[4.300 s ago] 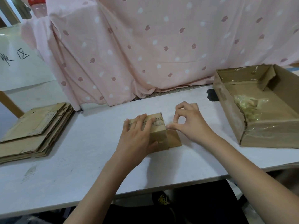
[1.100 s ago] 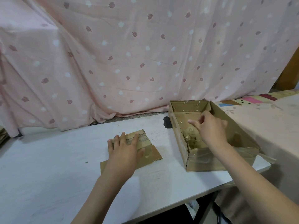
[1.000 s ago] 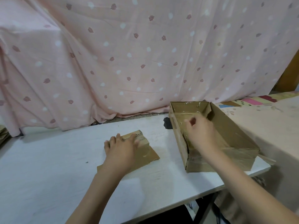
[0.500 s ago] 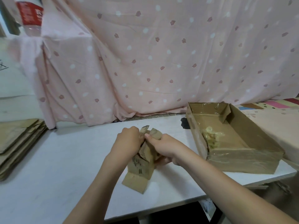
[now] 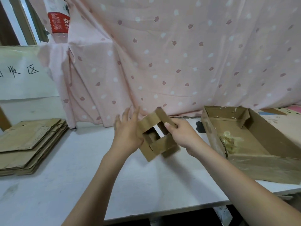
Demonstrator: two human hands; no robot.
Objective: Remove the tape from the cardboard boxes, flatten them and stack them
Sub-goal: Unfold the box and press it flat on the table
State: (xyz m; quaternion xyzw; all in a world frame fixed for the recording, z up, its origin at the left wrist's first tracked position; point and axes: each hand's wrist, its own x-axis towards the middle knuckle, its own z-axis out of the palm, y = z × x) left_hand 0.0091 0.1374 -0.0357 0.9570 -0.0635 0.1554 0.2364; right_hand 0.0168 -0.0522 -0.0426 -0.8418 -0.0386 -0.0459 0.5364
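We found the small cardboard box point(image 5: 157, 138), opened into a hollow sleeve, held tilted above the white table point(image 5: 68, 173) between both hands. The left hand point(image 5: 128, 132) lay flat against its left wall, fingers straight and slightly spread. The right hand point(image 5: 182, 136) pinched its right wall, thumb inside. A flattened stack point(image 5: 27, 144) lay far left; an open tray box point(image 5: 254, 144) holding crumpled tape point(image 5: 231, 141) sat right.

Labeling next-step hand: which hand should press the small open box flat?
Left, probably. The left hand lies open with fingers straight against the small box side, ready to push; the right hand grips the opposite wall, bracing it.
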